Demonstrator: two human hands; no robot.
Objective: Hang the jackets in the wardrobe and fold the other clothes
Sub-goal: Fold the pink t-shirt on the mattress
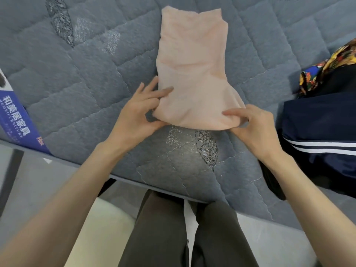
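pink top [192, 74] flat on the bed [77, 83], lengthwise away from the body, already narrowed to a strip with the sides tucked in, near end just short of the bed's front edge. gripped at both near corners: left hand [138, 114] pinching the left corner, fingers [165, 91] curled onto the cloth; right hand [256, 128] pinching the right corner, forefinger on top, thumb seemingly beneath. judged as mid-fold: side folds done, end-to-end fold not yet made, probably next by carrying the near hem toward the far end. to the right, well apart from the top, a navy garment [317, 128] with white stripes in a loose heap, possibly a jacket for the wardrobe, and beyond it a bright print cloth [337, 62], both unfolded, so most of the task seemingly left. no wardrobe, hanger or folded pile in view. grey quilted bed surface with stitched leaf motifs, soft, likely to drag on thin knit; blue label [17, 116] at its left edge; pale floor [269, 237] below, dark trousers [163, 228] against the bed's edge.
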